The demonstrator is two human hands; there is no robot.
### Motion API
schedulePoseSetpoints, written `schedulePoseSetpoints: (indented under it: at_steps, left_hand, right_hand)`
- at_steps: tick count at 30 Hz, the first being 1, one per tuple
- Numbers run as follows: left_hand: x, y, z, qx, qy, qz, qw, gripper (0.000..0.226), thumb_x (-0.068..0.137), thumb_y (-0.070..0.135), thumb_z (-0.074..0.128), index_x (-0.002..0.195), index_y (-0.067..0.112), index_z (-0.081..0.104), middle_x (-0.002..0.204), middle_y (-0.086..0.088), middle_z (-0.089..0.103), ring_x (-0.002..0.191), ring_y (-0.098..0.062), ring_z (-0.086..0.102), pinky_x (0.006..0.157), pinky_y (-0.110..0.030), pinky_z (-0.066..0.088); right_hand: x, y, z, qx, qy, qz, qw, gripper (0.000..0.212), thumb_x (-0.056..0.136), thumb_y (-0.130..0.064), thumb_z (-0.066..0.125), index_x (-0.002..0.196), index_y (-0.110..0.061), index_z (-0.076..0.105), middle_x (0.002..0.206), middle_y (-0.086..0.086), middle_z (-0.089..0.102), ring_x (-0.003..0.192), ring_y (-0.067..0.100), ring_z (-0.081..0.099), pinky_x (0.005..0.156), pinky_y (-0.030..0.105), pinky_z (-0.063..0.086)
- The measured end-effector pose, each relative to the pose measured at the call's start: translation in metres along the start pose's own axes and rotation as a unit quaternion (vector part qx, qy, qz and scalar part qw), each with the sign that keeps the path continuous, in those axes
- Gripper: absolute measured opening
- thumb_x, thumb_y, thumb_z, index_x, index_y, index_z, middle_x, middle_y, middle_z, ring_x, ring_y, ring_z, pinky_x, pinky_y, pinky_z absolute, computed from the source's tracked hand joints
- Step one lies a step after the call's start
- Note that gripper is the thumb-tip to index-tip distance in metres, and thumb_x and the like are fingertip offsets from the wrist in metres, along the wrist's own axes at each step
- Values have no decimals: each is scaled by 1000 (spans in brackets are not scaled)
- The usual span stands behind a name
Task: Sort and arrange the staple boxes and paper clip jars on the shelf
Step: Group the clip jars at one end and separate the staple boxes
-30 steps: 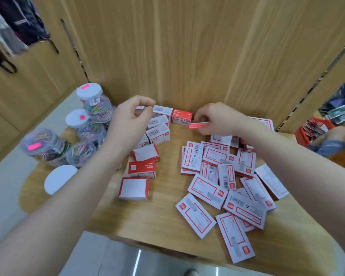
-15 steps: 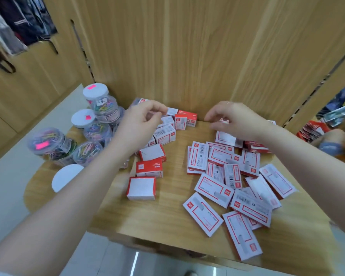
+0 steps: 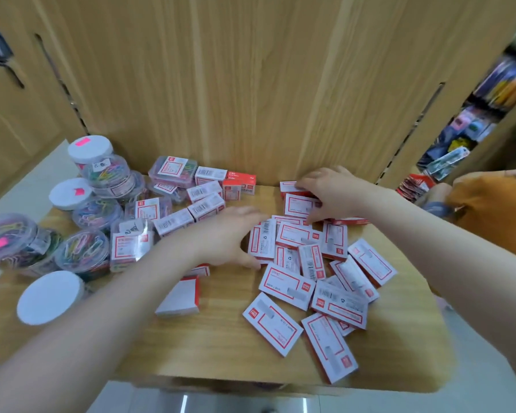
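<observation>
Our left hand (image 3: 227, 236) lies flat, our right hand (image 3: 331, 192) grips a staple box (image 3: 298, 205); sweeping could knock boxes off the shelf (image 3: 221, 347).

— What's on the wooden shelf (image 3: 221, 347) from where you stand?

— A loose heap of red-and-white staple boxes (image 3: 316, 263) on the right, lying flat and overlapping. A smaller group of boxes (image 3: 206, 198) stands near the back panel, just beside the round paper clip jars (image 3: 102, 171) with white lids on the left.

— And the hands?

— The left hand (image 3: 230, 234) reaches across the middle, fingers spread and blurred, thumb touching the heap's near edge. The right hand (image 3: 328, 189) is curled over boxes at the back of the heap; whether it grips one, I cannot tell.

— Anything else?

— A white lid (image 3: 51, 296) lies flat at the front left.
</observation>
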State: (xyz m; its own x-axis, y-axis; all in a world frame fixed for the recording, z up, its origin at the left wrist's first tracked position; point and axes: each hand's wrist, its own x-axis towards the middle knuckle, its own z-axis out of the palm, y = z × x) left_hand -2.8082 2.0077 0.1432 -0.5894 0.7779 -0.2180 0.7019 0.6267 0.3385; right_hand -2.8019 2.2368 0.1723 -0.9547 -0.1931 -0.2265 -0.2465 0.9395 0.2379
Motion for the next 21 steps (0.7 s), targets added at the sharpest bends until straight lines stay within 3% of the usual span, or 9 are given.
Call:
schedulePoseSetpoints:
  at_steps: [2, 7, 12, 17, 19, 21]
  left_hand:
    - [2, 1, 2, 17, -15, -11, 1000, 93, 75, 44, 70, 147, 23, 15, 154, 1, 17, 140, -20, 17, 115, -35, 19]
    - [2, 2, 1, 25, 9, -10, 1000, 88, 75, 38, 69, 146, 25, 18, 147, 3, 30, 133, -17, 31, 109, -33, 31]
    - [1, 0, 0, 20, 50, -38, 998, 85, 70, 40, 69, 142, 21, 28, 136, 0, 42, 124, -17, 41, 102, -34, 39]
    - [4, 2, -3, 3, 80, -66, 995, 86, 72, 41, 69, 143, 21, 26, 140, 1, 40, 127, -16, 39, 101, -29, 37]
    - [5, 3, -2, -7, 92, -60, 994, 85, 71, 40, 70, 142, 21, 27, 140, 1, 40, 127, -15, 39, 101, -28, 36]
    - [5, 5, -2, -21, 104, -49, 993, 85, 70, 38, 71, 141, 21, 29, 140, 2, 41, 127, -15, 40, 102, -27, 36]
  right_hand:
    - [3, -2, -1, -20, 14, -21, 1000, 65, 79, -46, 61, 135, -19, 39, 132, 3, 48, 121, 24, 44, 100, 39, 33]
    - [12, 0, 3, -46, 71, -43, 995, 60, 76, -37, 58, 129, -16, 40, 118, 6, 57, 104, 27, 56, 89, 36, 41]
    - [17, 15, -3, 142, 129, 8, 981, 47, 80, -25, 58, 125, -20, 44, 110, 4, 63, 98, 25, 57, 76, 35, 48]
    - [17, 21, -10, 333, 161, 2, 929, 28, 81, -14, 64, 109, -14, 58, 95, 1, 65, 87, 16, 60, 86, 35, 50]
    - [14, 22, -13, 374, 214, 11, 902, 21, 81, -13, 66, 102, -13, 60, 91, 1, 64, 88, 18, 62, 85, 33, 51]
    - [12, 20, -14, 346, 263, 16, 900, 20, 82, -16, 66, 100, -12, 60, 94, 3, 66, 89, 21, 62, 83, 36, 50]
